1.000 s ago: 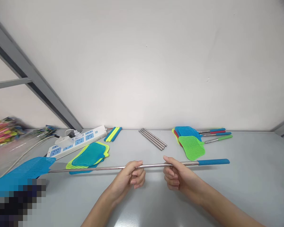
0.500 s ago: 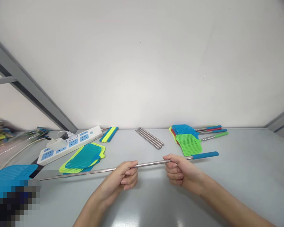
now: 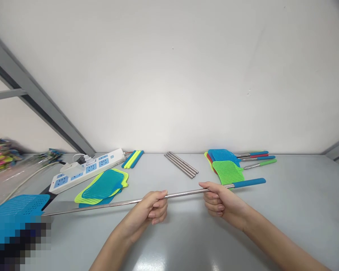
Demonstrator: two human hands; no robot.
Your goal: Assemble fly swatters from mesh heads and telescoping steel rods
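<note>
Head view: a fly swatter (image 3: 183, 194) is held crosswise above a bench (image 3: 299, 195).
The left hand (image 3: 154, 207) grips the metal shaft (image 3: 121, 203) near mid-length, the right hand (image 3: 218, 200) near the blue handle (image 3: 249, 183). Near the bench's back edge lie metal tubes (image 3: 181, 165), with more swatters (image 3: 228, 172) to the right; mesh heads (image 3: 103, 185) lie to the left.

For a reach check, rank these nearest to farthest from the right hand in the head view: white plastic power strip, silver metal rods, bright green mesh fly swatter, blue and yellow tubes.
1. Bright green mesh fly swatter: just beyond the right hand.
2. Silver metal rods: leftward, farther back.
3. Blue and yellow tubes: farther left, near the wall.
4. White plastic power strip: farthest left.
</note>
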